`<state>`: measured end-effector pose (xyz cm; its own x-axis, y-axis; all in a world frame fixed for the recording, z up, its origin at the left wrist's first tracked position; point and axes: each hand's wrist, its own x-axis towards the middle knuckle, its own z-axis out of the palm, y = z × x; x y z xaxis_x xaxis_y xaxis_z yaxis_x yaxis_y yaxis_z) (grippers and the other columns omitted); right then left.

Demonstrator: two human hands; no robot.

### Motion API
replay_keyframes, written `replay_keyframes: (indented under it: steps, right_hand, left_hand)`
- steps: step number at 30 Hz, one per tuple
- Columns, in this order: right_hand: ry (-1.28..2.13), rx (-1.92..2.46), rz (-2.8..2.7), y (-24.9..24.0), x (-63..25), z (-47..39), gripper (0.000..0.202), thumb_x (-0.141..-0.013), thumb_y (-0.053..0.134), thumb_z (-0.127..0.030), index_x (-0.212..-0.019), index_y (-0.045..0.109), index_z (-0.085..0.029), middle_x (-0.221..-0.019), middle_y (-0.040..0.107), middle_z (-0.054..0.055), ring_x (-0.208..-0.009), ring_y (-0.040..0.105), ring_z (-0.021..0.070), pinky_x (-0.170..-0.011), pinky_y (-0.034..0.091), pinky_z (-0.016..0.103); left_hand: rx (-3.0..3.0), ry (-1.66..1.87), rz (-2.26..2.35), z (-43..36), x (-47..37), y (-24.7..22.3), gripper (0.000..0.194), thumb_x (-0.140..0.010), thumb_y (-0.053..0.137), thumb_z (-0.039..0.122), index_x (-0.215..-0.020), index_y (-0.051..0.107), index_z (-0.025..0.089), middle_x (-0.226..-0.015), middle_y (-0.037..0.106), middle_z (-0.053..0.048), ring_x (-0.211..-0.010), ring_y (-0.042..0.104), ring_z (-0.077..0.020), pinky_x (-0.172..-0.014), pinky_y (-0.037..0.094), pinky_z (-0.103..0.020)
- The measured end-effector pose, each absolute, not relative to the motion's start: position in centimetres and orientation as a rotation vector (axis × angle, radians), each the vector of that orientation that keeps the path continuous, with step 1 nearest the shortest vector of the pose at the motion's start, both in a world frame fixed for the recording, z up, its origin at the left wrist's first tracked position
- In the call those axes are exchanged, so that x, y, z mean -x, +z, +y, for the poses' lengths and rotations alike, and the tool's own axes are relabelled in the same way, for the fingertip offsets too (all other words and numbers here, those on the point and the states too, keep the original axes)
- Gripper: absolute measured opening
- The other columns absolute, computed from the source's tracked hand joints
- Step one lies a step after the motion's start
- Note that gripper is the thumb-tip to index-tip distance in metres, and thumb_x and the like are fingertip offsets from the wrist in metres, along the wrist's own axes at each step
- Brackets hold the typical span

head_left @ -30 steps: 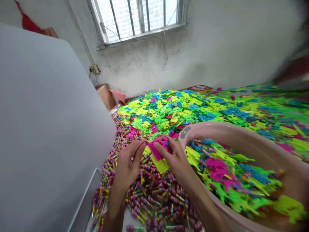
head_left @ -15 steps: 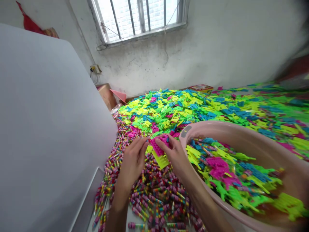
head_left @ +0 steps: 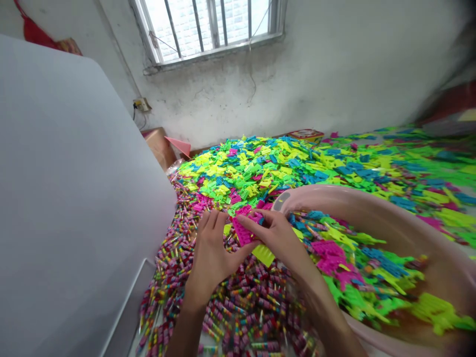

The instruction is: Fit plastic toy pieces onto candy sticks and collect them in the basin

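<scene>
My right hand (head_left: 280,237) pinches a bright pink studded plastic piece (head_left: 243,233) between thumb and fingers. A bit of blue shows by those fingertips. Below the pink piece, a yellow ribbed plastic piece (head_left: 264,255) sticks out by the same hand; whether it is gripped too I cannot tell. My left hand (head_left: 213,253) is open to the left, its thumb stretched across to the lower edge of the pink piece and its fingers apart from the thumb. Beneath both hands lies a heap of small striped candy-like tubes (head_left: 238,307) in clear wrapping.
At the right stands a pink plastic tub (head_left: 334,193) holding mixed coloured pieces and some tubes. Behind is a large pile of green, yellow, blue and pink plastic pieces (head_left: 256,168). A tall white panel (head_left: 82,198) blocks the left side. A barred window (head_left: 211,29) is above.
My left hand has let go near the pink piece's left edge and opened, its thumb swinging right beneath the piece. The right hand still holds the pink piece, now turned slightly.
</scene>
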<state>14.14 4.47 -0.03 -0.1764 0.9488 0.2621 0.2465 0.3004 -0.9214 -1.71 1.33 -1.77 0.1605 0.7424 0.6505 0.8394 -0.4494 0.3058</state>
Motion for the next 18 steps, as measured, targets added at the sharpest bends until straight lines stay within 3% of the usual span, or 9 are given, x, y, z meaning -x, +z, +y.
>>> replay_keyframes:
  steps: [6, 18]
  right_hand:
    - [0.869, 1.079, -1.652, 0.2, -14.28, 4.49, 0.044, -0.084, 0.063, -0.05, -0.061, 0.039, -0.021, -0.059, 0.035, -0.005, -0.058, 0.033, 0.0119, -0.055, 0.024, 0.027]
    - [0.824, 1.134, -1.59, -0.15, -14.18, 4.65, 0.045, -0.086, 0.061, -0.053, -0.061, 0.045, -0.02, -0.057, 0.038, -0.004, -0.058, 0.035, 0.0122, -0.054, 0.026, 0.027]
  left_hand:
    - [2.308, -1.183, -1.55, 1.13, 1.2, -1.63, 0.033, -0.084, 0.073, 0.044, -0.088, 0.048, 0.022, -0.088, 0.054, -0.002, -0.088, 0.05, -0.024, -0.083, 0.043, -0.039]
    - [2.339, -1.225, -1.54, 1.16, 0.76, -1.93, 0.026, -0.093, 0.061, 0.045, -0.092, 0.053, 0.02, -0.09, 0.056, -0.005, -0.091, 0.051, -0.0241, -0.084, 0.044, -0.039]
